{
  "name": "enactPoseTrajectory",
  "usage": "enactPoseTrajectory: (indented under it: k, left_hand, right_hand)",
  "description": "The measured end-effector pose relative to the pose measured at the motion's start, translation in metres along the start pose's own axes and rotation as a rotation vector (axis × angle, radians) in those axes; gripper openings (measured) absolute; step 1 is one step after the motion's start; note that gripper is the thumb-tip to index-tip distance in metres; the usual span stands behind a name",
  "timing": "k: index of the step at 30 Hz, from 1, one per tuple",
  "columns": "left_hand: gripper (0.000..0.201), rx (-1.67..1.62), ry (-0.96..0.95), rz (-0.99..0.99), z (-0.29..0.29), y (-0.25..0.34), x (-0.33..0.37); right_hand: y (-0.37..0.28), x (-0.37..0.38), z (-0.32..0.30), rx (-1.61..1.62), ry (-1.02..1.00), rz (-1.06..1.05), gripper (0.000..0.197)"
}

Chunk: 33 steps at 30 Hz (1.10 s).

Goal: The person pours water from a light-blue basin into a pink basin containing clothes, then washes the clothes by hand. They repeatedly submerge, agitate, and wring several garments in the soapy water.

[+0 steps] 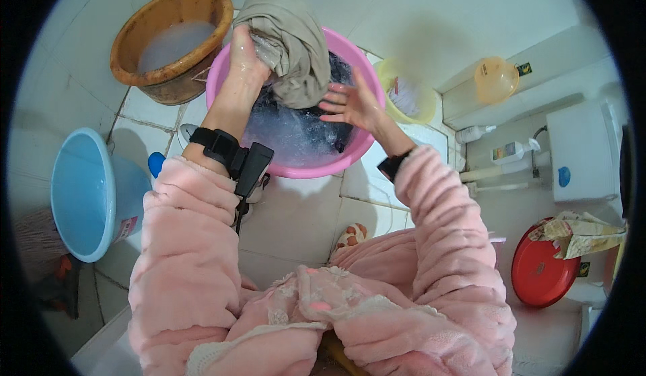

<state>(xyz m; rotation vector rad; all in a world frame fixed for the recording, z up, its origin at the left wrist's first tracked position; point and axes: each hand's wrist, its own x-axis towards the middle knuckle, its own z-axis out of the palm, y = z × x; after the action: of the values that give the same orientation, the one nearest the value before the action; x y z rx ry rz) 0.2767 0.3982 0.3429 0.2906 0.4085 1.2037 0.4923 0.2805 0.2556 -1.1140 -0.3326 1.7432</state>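
A bundled wet grey-beige garment [296, 46] hangs over the far part of a pink basin [296, 173]. My left hand [249, 59] grips it from its left side, with part of the fingers hidden by the fabric. On the garment's right, my right hand [356, 107] has its fingers spread and holds nothing. Its fingertips come close to the cloth; whether they touch it I cannot tell. Dark clothes [323, 130] lie soaking in cloudy, foamy water inside the basin. Both wrists wear black bands, and the pink fleece sleeves are pushed up.
A brown wooden tub [158, 83] with cloudy water stands at the far left. Nearer sits a light-blue bucket [101, 194]. Right of the basin is a yellow basin [424, 103]. White bottles [515, 151] and a red basin [545, 268] line the right side. Tiles cover the floor.
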Motion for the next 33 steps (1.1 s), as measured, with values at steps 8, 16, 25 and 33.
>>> enactPoseTrajectory:
  k: [8, 16, 25, 33]
  left_hand:
    - [0.044, 0.049, -0.027, -0.182, 0.021, -0.001, -0.019]
    - [0.04, 0.146, 0.185, -0.007, -0.045, -0.01, 0.022]
    - [0.049, 0.586, 0.381, 0.061, -0.088, -0.034, 0.023]
    - [0.05, 0.804, -0.108, -0.114, -0.058, 0.024, 0.02]
  right_hand:
    - [0.054, 0.068, 0.048, 0.719, -0.505, 0.144, 0.074]
    - [0.026, 0.028, 0.053, 0.429, -0.364, -0.255, 0.049]
    - [0.068, 0.03, 0.07, 0.261, -0.345, 0.11, 0.043]
    - [0.039, 0.021, 0.095, 0.693, -0.445, 0.004, 0.044]
